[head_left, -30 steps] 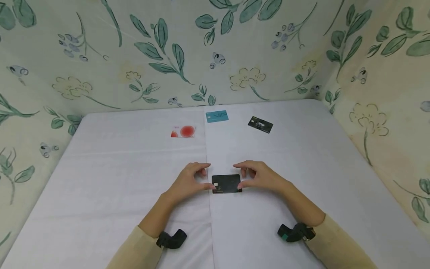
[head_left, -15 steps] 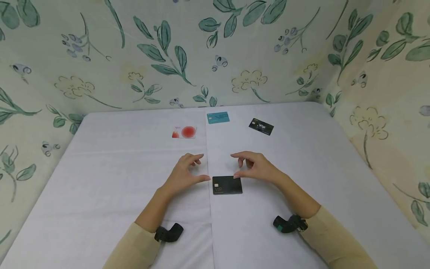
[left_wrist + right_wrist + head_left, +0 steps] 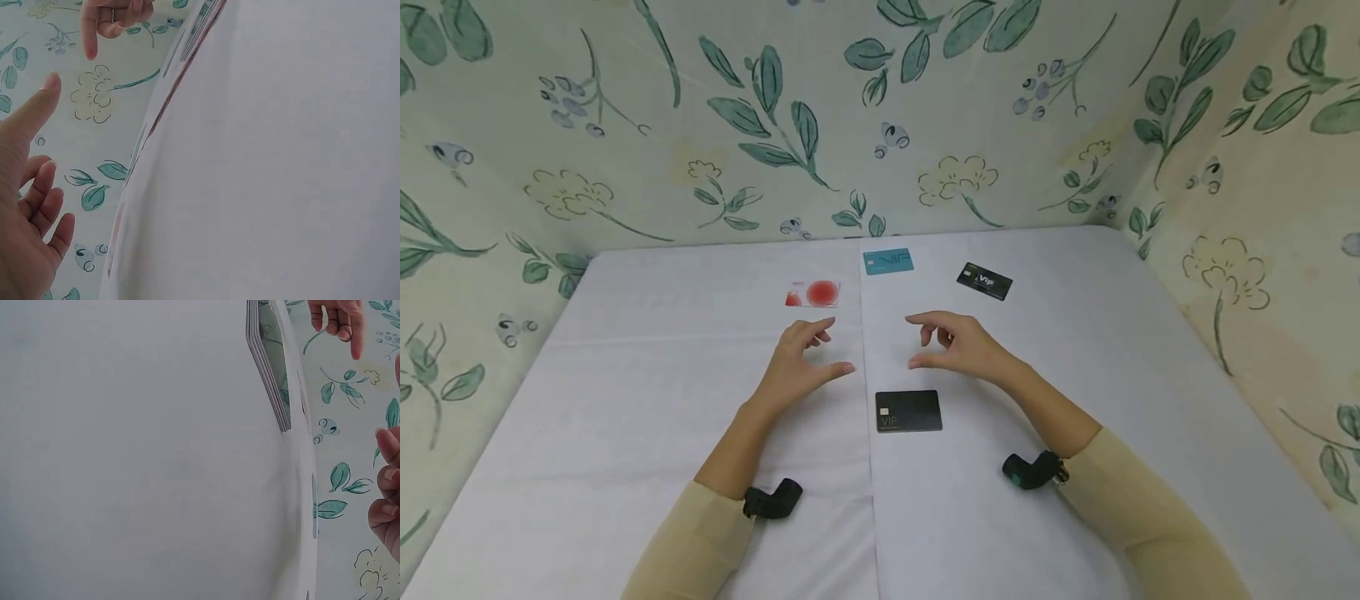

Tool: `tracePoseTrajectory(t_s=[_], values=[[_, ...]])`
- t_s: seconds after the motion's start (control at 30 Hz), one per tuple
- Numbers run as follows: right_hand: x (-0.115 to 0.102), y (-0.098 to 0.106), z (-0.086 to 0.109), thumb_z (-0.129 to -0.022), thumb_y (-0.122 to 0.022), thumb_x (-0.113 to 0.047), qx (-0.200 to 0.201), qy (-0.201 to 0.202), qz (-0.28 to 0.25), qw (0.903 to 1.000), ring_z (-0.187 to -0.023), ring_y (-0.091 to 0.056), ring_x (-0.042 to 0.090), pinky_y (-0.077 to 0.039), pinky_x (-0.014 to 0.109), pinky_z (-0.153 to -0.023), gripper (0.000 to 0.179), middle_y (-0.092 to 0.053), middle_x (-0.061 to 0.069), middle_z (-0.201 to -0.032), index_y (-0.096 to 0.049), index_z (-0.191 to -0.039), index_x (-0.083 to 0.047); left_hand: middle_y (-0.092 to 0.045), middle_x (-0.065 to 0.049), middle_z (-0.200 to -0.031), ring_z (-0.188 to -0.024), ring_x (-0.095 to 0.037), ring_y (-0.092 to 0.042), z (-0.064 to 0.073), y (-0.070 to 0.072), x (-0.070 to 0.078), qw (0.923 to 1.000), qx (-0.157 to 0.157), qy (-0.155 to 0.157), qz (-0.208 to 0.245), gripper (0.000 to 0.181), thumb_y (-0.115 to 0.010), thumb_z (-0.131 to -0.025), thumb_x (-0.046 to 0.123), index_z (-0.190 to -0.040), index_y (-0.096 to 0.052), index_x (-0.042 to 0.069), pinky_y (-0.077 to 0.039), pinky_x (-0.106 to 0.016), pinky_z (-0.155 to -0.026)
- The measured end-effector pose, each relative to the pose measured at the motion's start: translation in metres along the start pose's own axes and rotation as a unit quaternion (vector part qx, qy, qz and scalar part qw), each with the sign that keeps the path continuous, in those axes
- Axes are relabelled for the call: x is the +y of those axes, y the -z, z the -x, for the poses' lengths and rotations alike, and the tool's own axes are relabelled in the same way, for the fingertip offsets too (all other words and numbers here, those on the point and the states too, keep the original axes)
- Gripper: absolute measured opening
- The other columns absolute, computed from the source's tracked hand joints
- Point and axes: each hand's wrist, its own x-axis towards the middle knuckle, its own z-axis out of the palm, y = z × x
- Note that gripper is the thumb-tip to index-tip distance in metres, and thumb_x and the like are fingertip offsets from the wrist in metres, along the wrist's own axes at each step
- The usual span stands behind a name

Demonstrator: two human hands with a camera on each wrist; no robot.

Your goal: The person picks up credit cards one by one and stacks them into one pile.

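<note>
A black VIP card (image 3: pixel 908 412) lies flat on the white table. Seen edge-on in the right wrist view, a stack of several cards (image 3: pixel 269 375) shows as thin layers. My left hand (image 3: pixel 797 362) is beyond and left of the black card, thumb and index finger spread, holding nothing. On the other side my right hand (image 3: pixel 958 346) hovers beyond the card's right end, its thumb and index finger apart and the other fingers loosely bent. Neither hand touches a card.
Toward the back of the table (image 3: pixel 647 400) lie a red-and-white card (image 3: pixel 813 293), a blue VIP card (image 3: pixel 888 261) and another black VIP card (image 3: pixel 984 281). A leaf-patterned cloth wall (image 3: pixel 820 100) rises behind and at the sides.
Both hands have let go of the near black card's ends and drawn away from it, toward the back of the table. The cards stay in place on the table.
</note>
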Motion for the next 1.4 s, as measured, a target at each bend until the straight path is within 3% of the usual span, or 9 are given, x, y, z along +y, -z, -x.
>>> tracePoseTrajectory(t_s=[0.1,0.3,0.57,0.8,0.97,1.4], values=[[-0.001,-0.001,-0.006,-0.070,-0.084,-0.024,-0.005,0.000,0.010,0.9999,-0.071,-0.052,0.034,-0.039,0.024,-0.060,0.063,-0.061,0.005,-0.086,-0.060,-0.124,-0.004,-0.055,-0.011,-0.106,-0.102,-0.026,-0.048,-0.001,0.002,-0.002,0.9999,0.015,0.005,0.000,0.072,-0.085,-0.069,0.027,-0.131,-0.055,0.005,-0.044,-0.047,-0.087],[-0.004,-0.002,-0.021,-0.071,-0.083,-0.028,0.009,0.009,0.042,0.9991,-0.068,-0.051,0.022,-0.039,0.024,-0.059,0.064,-0.062,0.003,-0.087,-0.059,-0.126,-0.006,-0.051,-0.014,-0.114,-0.109,-0.030,-0.045,-0.009,0.010,-0.006,0.9987,0.021,0.040,0.022,0.069,-0.081,-0.074,0.028,-0.133,-0.052,0.008,-0.043,-0.049,-0.091],[-0.012,-0.001,-0.041,-0.072,-0.081,-0.036,0.040,-0.046,0.078,0.9951,-0.072,-0.049,0.017,-0.039,0.027,-0.058,0.070,-0.062,0.002,-0.090,-0.056,-0.130,-0.007,-0.049,-0.014,-0.117,-0.112,-0.027,-0.042,-0.023,0.019,-0.010,0.9987,0.001,0.050,0.008,0.071,-0.080,-0.075,0.030,-0.136,-0.049,0.012,-0.041,-0.049,-0.094],[-0.010,-0.003,-0.060,-0.074,-0.079,-0.041,0.033,-0.066,0.079,0.9941,-0.079,-0.052,0.021,-0.040,0.027,-0.060,0.073,-0.061,0.003,-0.091,-0.053,-0.133,-0.008,-0.048,-0.013,-0.117,-0.114,-0.027,-0.042,-0.036,0.024,-0.017,0.9983,0.005,0.059,-0.005,0.072,-0.079,-0.076,0.034,-0.137,-0.048,0.012,-0.041,-0.048,-0.096],[-0.008,-0.007,-0.072,-0.076,-0.077,-0.043,0.026,-0.080,0.077,0.9936,-0.075,-0.051,0.018,-0.039,0.027,-0.058,0.071,-0.060,0.001,-0.091,-0.053,-0.134,-0.011,-0.047,-0.013,-0.116,-0.113,-0.028,-0.040,-0.046,0.029,-0.026,0.9977,0.010,0.067,-0.012,0.071,-0.078,-0.077,0.034,-0.138,-0.047,0.013,-0.040,-0.046,-0.096],[0.003,-0.020,-0.094,-0.076,-0.076,-0.046,0.002,-0.110,0.112,0.9875,-0.070,-0.048,0.015,-0.035,0.025,-0.056,0.074,-0.061,0.002,-0.092,-0.051,-0.136,-0.010,-0.045,-0.016,-0.126,-0.119,-0.032,-0.039,-0.066,0.036,-0.045,0.9905,-0.025,0.132,-0.030,0.075,-0.074,-0.081,0.034,-0.143,-0.039,0.010,-0.042,-0.046,-0.095]])
